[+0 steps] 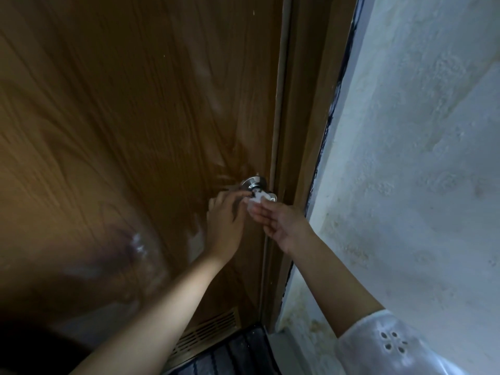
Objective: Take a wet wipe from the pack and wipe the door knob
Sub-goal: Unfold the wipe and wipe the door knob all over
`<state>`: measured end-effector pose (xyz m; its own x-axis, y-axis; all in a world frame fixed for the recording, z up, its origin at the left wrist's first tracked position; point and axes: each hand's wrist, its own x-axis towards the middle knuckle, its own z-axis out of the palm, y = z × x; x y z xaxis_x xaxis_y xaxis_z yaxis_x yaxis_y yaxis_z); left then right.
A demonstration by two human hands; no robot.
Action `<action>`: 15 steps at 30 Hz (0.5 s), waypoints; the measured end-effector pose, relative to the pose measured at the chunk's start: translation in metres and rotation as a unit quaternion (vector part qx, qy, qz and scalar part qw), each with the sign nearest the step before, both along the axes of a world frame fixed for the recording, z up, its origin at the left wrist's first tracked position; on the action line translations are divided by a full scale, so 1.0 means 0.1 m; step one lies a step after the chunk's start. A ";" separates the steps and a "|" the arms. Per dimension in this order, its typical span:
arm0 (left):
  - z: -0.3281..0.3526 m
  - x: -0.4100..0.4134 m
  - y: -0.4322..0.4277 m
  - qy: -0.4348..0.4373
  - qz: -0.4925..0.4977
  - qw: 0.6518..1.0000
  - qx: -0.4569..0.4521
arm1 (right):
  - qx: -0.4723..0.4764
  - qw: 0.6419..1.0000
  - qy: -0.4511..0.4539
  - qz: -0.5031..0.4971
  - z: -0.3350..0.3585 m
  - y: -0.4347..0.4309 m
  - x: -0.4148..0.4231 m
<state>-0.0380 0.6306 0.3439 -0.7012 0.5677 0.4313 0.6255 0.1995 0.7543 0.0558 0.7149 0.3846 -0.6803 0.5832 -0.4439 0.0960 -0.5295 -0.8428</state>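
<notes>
Brown door [135, 131] fills the view; beside its right edge sits the knob [255, 184]. Right hand [278, 220] pinches a bunched wipe [258, 197] against the knob; left hand [226, 212] fingertips press its neck. Risk: small wad slips off, missing the knob's far side.

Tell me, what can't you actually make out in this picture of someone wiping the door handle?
Head view, the only one:
- The round silver metal door knob: its front is covered by the crumpled white wet wipe and the fingers.
- The right hand: its fingertips are hidden behind the wipe, so the exact grip is unclear.
- The left hand: whether it touches knob or wipe is too small to tell.
- The wipe pack: not in view.
- The striped dark mat: cut off by the bottom edge.
</notes>
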 end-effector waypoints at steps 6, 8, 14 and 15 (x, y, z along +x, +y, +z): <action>-0.03 0.01 0.01 0.013 -0.006 1.000 0.002 | 0.149 0.986 -0.061 -0.042 0.08 0.04 -0.02; -0.03 0.02 0.03 0.012 -0.010 1.000 0.008 | 0.170 0.982 -0.077 0.009 0.02 0.02 0.01; -0.02 0.03 0.07 0.018 -0.019 1.000 0.007 | 0.225 0.965 -0.129 0.029 -0.05 0.13 0.04; -0.02 0.03 0.07 0.018 -0.019 1.000 0.007 | 0.236 0.963 -0.130 0.011 -0.04 0.16 0.02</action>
